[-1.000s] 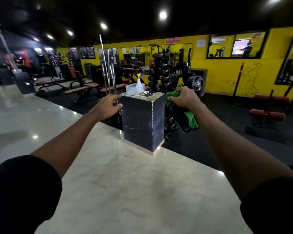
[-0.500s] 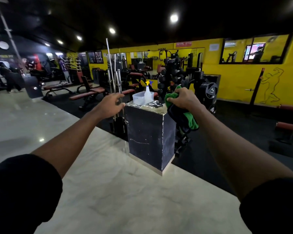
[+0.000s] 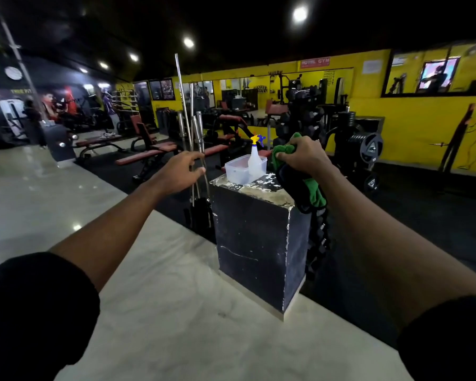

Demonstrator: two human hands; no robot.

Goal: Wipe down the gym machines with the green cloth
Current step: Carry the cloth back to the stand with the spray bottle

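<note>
With wiping judged not yet begun, the cloth (image 3: 315, 189) is gripped bunched in the right hand (image 3: 304, 158) above the plinth (image 3: 259, 237), the left hand (image 3: 177, 171) is held loosely spread and empty, and the benches (image 3: 149, 154) are left well apart.

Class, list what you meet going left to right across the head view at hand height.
left hand → spray bottle → right hand, gripping the cloth → weight plate
</note>
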